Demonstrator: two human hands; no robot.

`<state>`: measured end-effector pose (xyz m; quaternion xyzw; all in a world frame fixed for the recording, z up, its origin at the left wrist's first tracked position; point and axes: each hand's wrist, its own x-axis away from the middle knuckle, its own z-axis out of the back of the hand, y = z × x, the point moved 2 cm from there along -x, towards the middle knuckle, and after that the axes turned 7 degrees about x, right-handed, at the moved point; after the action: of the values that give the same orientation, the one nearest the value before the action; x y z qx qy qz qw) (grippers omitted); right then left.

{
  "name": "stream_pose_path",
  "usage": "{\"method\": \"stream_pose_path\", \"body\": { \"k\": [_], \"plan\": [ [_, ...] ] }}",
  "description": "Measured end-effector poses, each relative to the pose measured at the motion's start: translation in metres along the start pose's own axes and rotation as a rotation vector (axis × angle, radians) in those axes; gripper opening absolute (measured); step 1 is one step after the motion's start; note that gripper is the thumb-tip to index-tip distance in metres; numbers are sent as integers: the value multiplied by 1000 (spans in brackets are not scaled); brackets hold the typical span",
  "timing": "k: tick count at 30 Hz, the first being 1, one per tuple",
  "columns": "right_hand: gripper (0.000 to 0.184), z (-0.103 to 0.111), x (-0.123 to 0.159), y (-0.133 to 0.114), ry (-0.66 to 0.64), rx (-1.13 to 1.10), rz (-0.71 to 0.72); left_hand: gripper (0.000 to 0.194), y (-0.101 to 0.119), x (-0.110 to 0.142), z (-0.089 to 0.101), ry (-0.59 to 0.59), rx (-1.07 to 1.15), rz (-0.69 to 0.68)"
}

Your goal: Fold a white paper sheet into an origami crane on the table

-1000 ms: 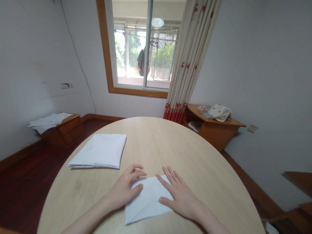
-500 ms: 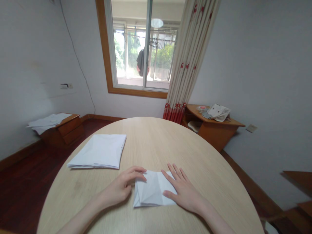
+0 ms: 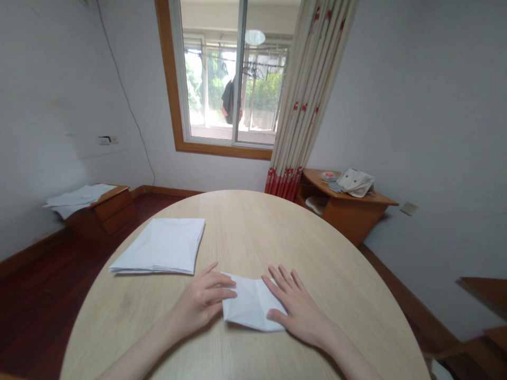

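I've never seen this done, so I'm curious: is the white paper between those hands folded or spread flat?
Folded: the white paper shows creases and layered edges, lying between the left hand and right hand.

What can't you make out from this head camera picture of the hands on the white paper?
Head view:
Folded white paper: parts are hidden under the left hand and right hand.
Stack of folded white sheets: layers too small to count.
Items on the corner cabinet: too small to identify.
Left forearm: cut off by the bottom edge.
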<state>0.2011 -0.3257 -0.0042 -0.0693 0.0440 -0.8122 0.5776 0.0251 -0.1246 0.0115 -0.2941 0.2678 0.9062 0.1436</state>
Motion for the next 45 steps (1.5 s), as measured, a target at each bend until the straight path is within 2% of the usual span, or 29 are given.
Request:
{"method": "stream_pose_path", "body": {
  "k": [5, 10, 14, 17, 24, 28, 32, 36, 45],
  "plan": [
    [65, 11, 3, 2, 127, -38, 134, 28, -1, 3, -2, 124, 2, 57],
    [67, 21, 10, 11, 356, -43, 225, 29, -3, 4, -1, 224, 53, 155],
    [40, 27, 15, 15, 587, -44, 182, 25, -5, 3, 1, 309, 109, 244],
    [25, 29, 17, 18, 697, -53, 105, 24, -5, 1, 3, 354, 158, 339],
    [27, 29, 16, 23, 787, -176, 34, 23, -5, -1, 2, 406, 307, 561],
    [23, 29, 15, 20, 834, -187, 88, 40, -6, 3, -2, 402, 278, 527],
    [26, 28, 14, 15, 805, -195, 161, 51, -2, 5, -5, 377, 146, 401],
    [29, 27, 14, 12, 778, -193, 176, 39, 4, 1, -3, 353, 1, 275],
    [37, 26, 14, 10, 769, -190, 206, 12, 5, 0, -4, 345, -48, 166]
  ]
}}
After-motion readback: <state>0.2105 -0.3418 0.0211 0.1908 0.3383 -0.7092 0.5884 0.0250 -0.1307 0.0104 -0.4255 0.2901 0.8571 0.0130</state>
